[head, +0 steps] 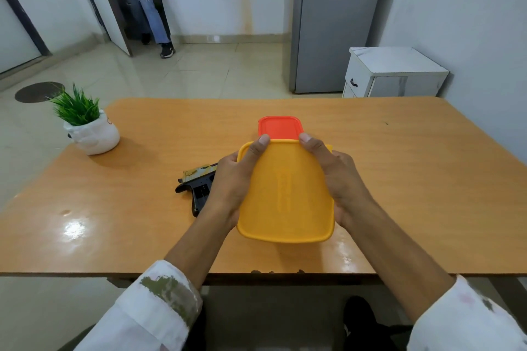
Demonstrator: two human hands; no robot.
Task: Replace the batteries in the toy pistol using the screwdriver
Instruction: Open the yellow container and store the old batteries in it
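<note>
- A table (399, 151) is spread across the middle of the frame, with its near edge toward the bottom.
- A container (285, 194) is held over the table at the centre of the frame, gripped by the left hand (231, 179) on its left side and the right hand (339, 177) on its right.
- A lid (281, 127) is seen just above the container, partly hidden behind its far edge.
- A toy pistol (198, 185) is laid on the table left of the container, partly hidden behind the left hand.
- A potted plant (91, 128) is set on the table's corner at the left of the frame.
- A small cabinet (393, 74) is placed on the floor beyond the table at upper right, with a tall cabinet (336, 23) to its left.
- A person's legs (142, 0) are framed in a doorway at upper left.
</note>
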